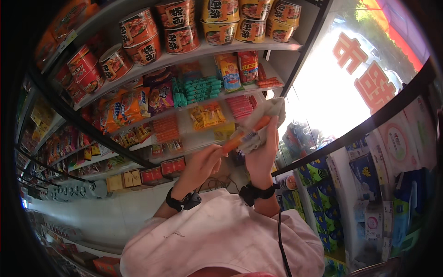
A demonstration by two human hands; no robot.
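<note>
Before the shelves, my two hands hold an orange stick-shaped packaged snack (234, 141) that looks like a wrapped sausage, slanting up to the right. The fingertips of my left hand (201, 165) pinch its lower end. My right hand (261, 159) is closed around a crumpled light-grey cloth (275, 107), and the stick's upper part lies against that cloth under my thumb. Just behind are yellow snack packs (206, 115) and a bundle of pink sticks (242, 106). Similar orange sticks (165, 129) are piled on the same shelf further left. Both wrists wear black straps.
Bowl noodles (182, 39) stand stacked on the shelf above. Teal sticks (201, 89) and bagged snacks (134, 104) fill the shelf below it. A bright window (318, 87) lies at the right, past a dark frame. Packaged tissues (397, 143) line the right-hand shelves; a black cable (280, 240) hangs from my right wrist.
</note>
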